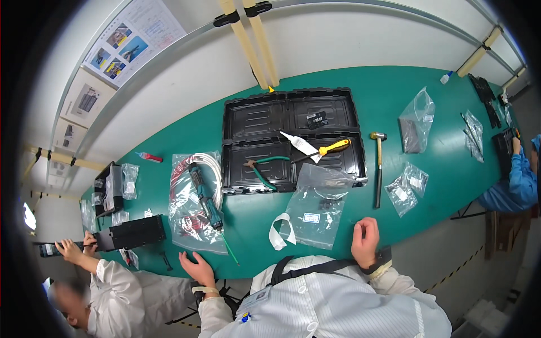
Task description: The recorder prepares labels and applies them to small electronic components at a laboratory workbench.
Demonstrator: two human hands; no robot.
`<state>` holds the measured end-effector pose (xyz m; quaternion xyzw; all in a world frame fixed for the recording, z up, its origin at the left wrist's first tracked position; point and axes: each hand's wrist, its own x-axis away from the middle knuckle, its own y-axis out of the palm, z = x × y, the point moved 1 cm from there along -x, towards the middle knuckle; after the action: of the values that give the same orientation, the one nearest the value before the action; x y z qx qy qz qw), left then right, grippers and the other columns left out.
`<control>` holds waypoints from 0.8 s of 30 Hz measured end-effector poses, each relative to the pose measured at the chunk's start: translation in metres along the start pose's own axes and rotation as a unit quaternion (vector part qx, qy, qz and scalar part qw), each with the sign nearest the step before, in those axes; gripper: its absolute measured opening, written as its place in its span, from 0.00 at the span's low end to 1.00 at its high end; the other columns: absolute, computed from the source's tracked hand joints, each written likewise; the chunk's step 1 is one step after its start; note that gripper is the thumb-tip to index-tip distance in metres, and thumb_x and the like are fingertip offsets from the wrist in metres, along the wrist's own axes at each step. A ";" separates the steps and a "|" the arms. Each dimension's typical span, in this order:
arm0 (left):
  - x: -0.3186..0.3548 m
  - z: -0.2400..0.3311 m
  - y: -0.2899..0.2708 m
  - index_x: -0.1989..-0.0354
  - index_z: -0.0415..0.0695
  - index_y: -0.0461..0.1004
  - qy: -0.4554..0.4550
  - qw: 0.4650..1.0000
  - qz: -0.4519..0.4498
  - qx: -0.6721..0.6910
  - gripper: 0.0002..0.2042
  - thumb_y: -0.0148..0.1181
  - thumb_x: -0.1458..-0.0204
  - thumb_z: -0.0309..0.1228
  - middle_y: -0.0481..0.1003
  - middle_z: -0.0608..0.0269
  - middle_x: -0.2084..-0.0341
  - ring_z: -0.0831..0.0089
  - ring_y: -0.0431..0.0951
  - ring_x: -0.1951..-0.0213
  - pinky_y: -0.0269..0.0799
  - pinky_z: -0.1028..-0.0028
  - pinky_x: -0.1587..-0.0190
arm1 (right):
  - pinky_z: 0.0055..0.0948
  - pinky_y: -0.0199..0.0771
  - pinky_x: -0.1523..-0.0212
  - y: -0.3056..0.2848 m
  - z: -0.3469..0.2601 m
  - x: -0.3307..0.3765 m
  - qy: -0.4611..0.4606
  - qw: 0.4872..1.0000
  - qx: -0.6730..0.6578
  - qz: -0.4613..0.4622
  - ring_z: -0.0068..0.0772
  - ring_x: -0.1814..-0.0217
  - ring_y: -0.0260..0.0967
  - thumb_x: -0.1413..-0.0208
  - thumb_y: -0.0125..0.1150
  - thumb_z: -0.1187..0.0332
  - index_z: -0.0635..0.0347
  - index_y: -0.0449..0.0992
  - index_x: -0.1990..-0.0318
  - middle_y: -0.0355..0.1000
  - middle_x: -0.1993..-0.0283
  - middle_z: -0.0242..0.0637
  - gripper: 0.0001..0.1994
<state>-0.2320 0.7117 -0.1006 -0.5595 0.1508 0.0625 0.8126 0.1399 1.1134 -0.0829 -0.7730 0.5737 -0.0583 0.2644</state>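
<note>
My left hand (pixel 197 269) rests at the table's near edge, its fingers apart and nothing in them. Just beyond it lies a clear bag (pixel 194 236) with red parts inside, a coil of white cable (pixel 216 169) and a teal electric screwdriver (pixel 204 194) with a green tip on it. My right hand (pixel 366 241) is at the near edge too, fingers curled in with nothing visible in them. Beside it is a large clear bag (pixel 321 219) with a white label; a white paper strip (pixel 277 232) curls to its left. A wooden-handled hammer (pixel 378 169) lies beyond my right hand.
A black tray (pixel 236 132) holds green-handled pliers (pixel 265 169), a yellow-handled screwdriver (pixel 333 147), a white tube (pixel 298 143) and a small black part (pixel 316 119). More bags (pixel 417 127) lie right. At left, a co-worker's hands (pixel 70 250) handle a black unit (pixel 132 232); another person (pixel 513 180) sits far right.
</note>
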 end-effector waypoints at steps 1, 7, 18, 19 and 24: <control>0.000 -0.001 0.000 0.40 0.31 0.70 0.001 1.000 0.000 0.000 0.21 0.55 0.35 0.36 0.65 0.40 0.33 0.45 0.64 0.32 0.59 0.55 0.30 | 0.35 0.68 0.65 0.000 0.000 0.000 0.000 1.000 0.000 0.001 0.39 0.68 0.67 0.42 0.59 0.78 0.63 0.71 0.63 0.71 0.61 0.42 0.03; 0.001 -0.007 0.003 0.40 0.30 0.69 0.003 1.000 0.001 0.003 0.22 0.55 0.35 0.36 0.65 0.40 0.33 0.45 0.64 0.32 0.59 0.55 0.30 | 0.35 0.68 0.65 0.001 0.002 0.001 -0.003 1.000 -0.005 0.009 0.38 0.69 0.67 0.42 0.59 0.79 0.62 0.71 0.63 0.71 0.61 0.41 0.03; 0.000 -0.006 0.003 0.40 0.31 0.69 0.009 1.000 0.003 0.003 0.22 0.56 0.35 0.36 0.65 0.39 0.33 0.45 0.65 0.32 0.60 0.55 0.30 | 0.35 0.68 0.65 0.001 0.002 0.001 -0.004 1.000 -0.005 0.006 0.38 0.69 0.67 0.41 0.59 0.78 0.62 0.71 0.63 0.70 0.61 0.41 0.03; 0.000 -0.008 0.003 0.40 0.31 0.69 0.008 1.000 0.004 0.004 0.22 0.56 0.35 0.36 0.65 0.39 0.33 0.45 0.65 0.32 0.60 0.55 0.30 | 0.35 0.68 0.65 0.001 0.004 0.002 -0.005 1.000 -0.005 0.005 0.38 0.69 0.67 0.41 0.59 0.78 0.62 0.71 0.63 0.70 0.61 0.41 0.03; 0.001 -0.009 0.003 0.40 0.31 0.69 0.004 1.000 0.004 0.001 0.22 0.56 0.35 0.37 0.65 0.39 0.33 0.44 0.65 0.32 0.60 0.54 0.30 | 0.27 0.68 0.65 0.000 0.004 0.003 -0.026 1.000 0.007 -0.005 0.30 0.67 0.66 0.37 0.57 0.78 0.65 0.72 0.61 0.69 0.59 0.39 0.01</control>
<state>-0.2335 0.7043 -0.1064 -0.5580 0.1562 0.0633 0.8125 0.1425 1.1118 -0.0875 -0.7751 0.5627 -0.0438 0.2839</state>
